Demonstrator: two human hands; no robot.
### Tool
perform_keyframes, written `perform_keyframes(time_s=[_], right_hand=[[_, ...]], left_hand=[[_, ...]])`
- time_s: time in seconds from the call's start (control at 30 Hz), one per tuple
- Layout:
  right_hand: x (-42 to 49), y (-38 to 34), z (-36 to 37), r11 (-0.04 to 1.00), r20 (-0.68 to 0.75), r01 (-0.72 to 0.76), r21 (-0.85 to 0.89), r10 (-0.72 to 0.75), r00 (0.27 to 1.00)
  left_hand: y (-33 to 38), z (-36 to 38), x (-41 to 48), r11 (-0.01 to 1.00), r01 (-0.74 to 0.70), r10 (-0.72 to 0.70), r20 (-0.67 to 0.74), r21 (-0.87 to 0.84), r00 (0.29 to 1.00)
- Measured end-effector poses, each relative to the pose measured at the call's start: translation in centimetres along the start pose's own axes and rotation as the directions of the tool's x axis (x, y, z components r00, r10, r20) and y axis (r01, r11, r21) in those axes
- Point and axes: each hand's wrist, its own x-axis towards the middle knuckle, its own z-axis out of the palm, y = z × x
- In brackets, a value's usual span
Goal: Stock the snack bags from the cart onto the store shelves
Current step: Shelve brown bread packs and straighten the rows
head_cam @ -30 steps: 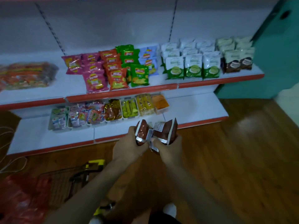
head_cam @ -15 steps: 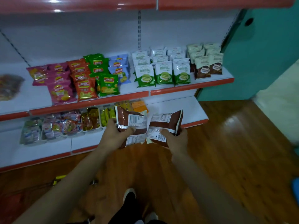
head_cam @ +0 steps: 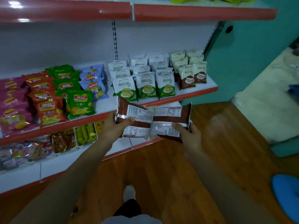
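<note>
My left hand (head_cam: 115,126) grips one brown snack bag (head_cam: 129,113) by its left end, its white back label facing up. My right hand (head_cam: 188,135) grips a second brown snack bag (head_cam: 171,120) by its lower right corner. The two bags touch side by side, level with the front edge of the middle shelf (head_cam: 186,97). On that shelf's right end stand matching brown-and-cream cake bags (head_cam: 192,76), with green-and-white cake bags (head_cam: 145,84) to their left. The cart is out of view.
Chip bags in pink, orange, green and blue (head_cam: 53,94) fill the middle shelf's left part. The bottom shelf (head_cam: 53,164) holds candy trays (head_cam: 64,139). A red-edged upper shelf (head_cam: 194,12) overhangs. A teal wall (head_cam: 252,59) stands right; a blue object (head_cam: 286,193) lies on the wood floor.
I have stepped closer to the shelves and to the right. Both hands have carried the brown bags up and forward, spreading them side by side near the middle shelf. The cart has left the view.
</note>
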Motion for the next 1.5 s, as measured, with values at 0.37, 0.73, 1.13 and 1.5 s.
perform_keyframes(time_s=[0.37, 0.73, 1.13, 1.5], right_hand=[[6.8, -3.6, 2.5, 0.988, -0.057, 0.122, -0.093, -0.127, 0.990], [11.7, -5.2, -0.7, 0.969, -0.070, 0.156, -0.194, -0.172, 0.983], [21.3, -10.6, -16.1, 1.000, 0.010, 0.007, 0.005, -0.007, 1.000], [24.3, -10.9, -18.8, 0.746, 0.324, 0.474, -0.468, -0.354, 0.877]], left_hand=[[3.3, 3.6, 7.9, 1.000, -0.018, 0.018, 0.009, 0.010, 1.000], [4.6, 11.0, 10.1, 1.000, -0.016, 0.016, 0.009, 0.017, 1.000], [5.8, 27.6, 9.2, 0.970, -0.053, 0.088, -0.135, 0.239, 0.987], [5.8, 40.4, 8.4, 0.991, 0.039, -0.012, -0.203, 0.129, 0.979]])
